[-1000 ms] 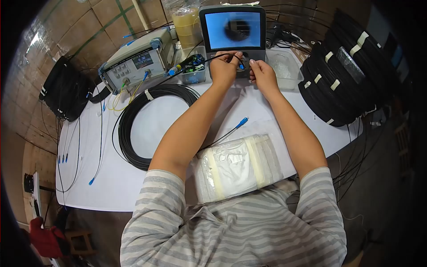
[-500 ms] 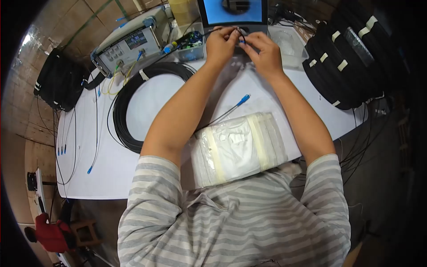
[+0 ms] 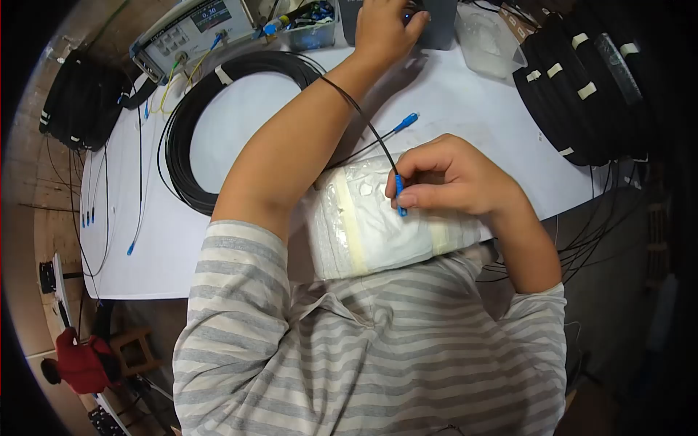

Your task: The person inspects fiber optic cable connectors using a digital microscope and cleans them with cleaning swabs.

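My right hand (image 3: 458, 174) pinches a blue fibre-optic connector (image 3: 400, 202) between thumb and fingers, its tip pointing down towards me. From it a black cable (image 3: 367, 123) runs up and left across my left forearm. Beneath the hand lies a clear-wrapped white pad pack (image 3: 382, 225) with cream tape strips. Another blue connector (image 3: 407, 122) rests on the table just beyond the pack. At the top edge, my left hand (image 3: 385, 33) is against the dark device (image 3: 440, 33), thumb held apart from the fingers; some fingertips are cut off by the frame.
A large black cable coil (image 3: 182, 138) lies left of my left arm. Behind it stands a test meter (image 3: 193, 33) with cables plugged in. More coils (image 3: 83, 102) stand far left, and black coils (image 3: 574, 98) at right beside a clear tub (image 3: 491, 47). A person in red (image 3: 83, 363) is at lower left.
My right hand has come back from the device towards me with the blue connector, now over the white pack. My left hand stays at the device. The view has tilted down.
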{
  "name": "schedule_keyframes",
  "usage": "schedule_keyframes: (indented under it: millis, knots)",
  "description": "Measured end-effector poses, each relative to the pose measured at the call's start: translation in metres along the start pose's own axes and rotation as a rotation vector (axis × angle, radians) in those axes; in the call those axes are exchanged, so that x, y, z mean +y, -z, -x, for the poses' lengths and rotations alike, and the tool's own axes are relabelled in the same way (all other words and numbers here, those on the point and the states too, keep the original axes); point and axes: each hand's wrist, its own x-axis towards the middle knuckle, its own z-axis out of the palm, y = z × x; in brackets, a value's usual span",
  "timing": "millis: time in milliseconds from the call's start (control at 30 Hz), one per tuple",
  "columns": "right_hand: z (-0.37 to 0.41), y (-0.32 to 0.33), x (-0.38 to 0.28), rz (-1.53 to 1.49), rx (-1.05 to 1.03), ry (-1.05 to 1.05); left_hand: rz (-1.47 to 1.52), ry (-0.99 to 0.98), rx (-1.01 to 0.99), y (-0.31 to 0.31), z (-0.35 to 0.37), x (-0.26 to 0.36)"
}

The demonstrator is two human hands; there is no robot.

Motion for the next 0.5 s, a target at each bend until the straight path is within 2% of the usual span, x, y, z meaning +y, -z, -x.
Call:
schedule_keyframes:
  millis: [67, 167, 300, 400, 500]
  knots:
    - [0.000, -0.008, 0.006, 0.111, 0.080, 0.081, -0.038, -0.085, -0.005, 0.000, 0.003, 0.000]
    - [-0.003, -0.015, 0.008, 0.349, 0.124, 0.198, -0.092, -0.098, -0.028, 0.002, 0.005, 0.000]
    - [-0.004, -0.016, 0.006, 0.299, 0.109, 0.129, -0.112, -0.065, -0.089, 0.002, 0.001, 0.005]
    - [-0.006, -0.014, 0.008, 0.282, 0.104, 0.108, -0.223, -0.216, -0.032, -0.004, 0.002, 0.008]
    - [-0.007, -0.014, 0.004, 0.303, 0.114, 0.091, -0.295, -0.196, -0.102, -0.006, 0.002, 0.011]
